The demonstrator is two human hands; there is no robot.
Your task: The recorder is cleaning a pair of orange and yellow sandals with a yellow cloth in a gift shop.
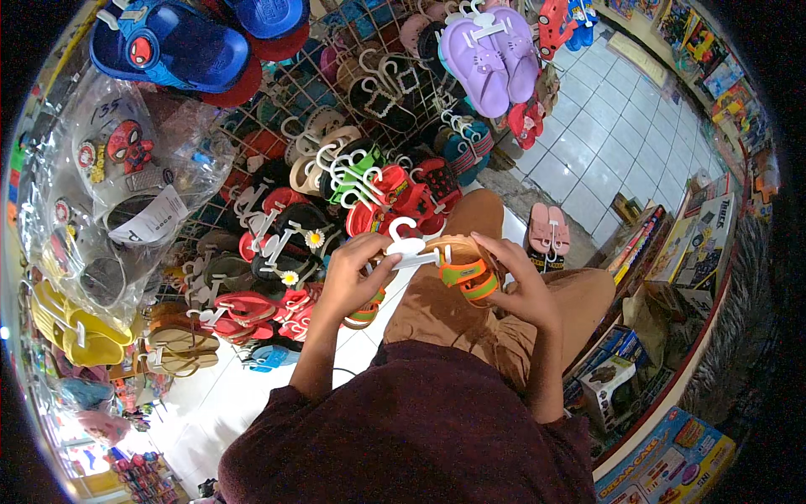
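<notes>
Above my lap, my left hand (356, 271) grips a white plastic shoe hanger (409, 249) at its left part, with the hook pointing up. One small sandal of orange and green straps (364, 309) hangs below that hand, partly hidden by it. The other sandal, with a tan sole and orange and green straps (469, 274), is at the right end of the hanger. My right hand (519, 280) holds this sandal by its right side, thumb below and fingers on the sole's edge. How firmly the hanger's right end sits in the sandal, I cannot tell.
A wire rack (264, 104) with many hung sandals stands ahead and left. Lilac slippers (491, 60) hang at its upper right. Pink slides (548, 230) are beyond my knee. Toy boxes (699, 233) line the right side. Clear plastic bags with grey shoes (119, 214) hang at left.
</notes>
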